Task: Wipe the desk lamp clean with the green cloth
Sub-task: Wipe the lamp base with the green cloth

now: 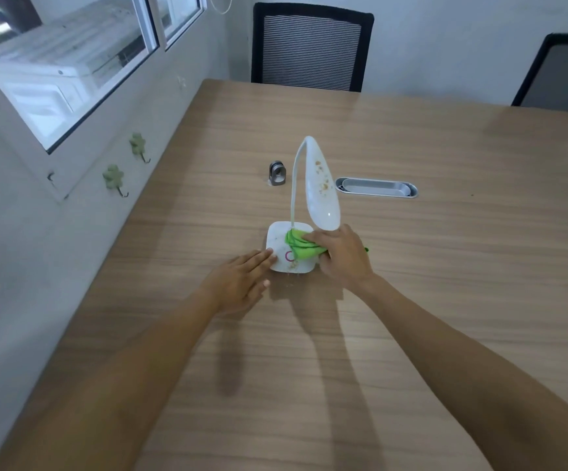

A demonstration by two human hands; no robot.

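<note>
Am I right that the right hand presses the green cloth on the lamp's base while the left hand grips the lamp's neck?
Not quite. In the head view the left hand lies flat against the base's edge, not on the neck. The right hand does press the cloth there.

Right chair [561, 73] cut off
</note>
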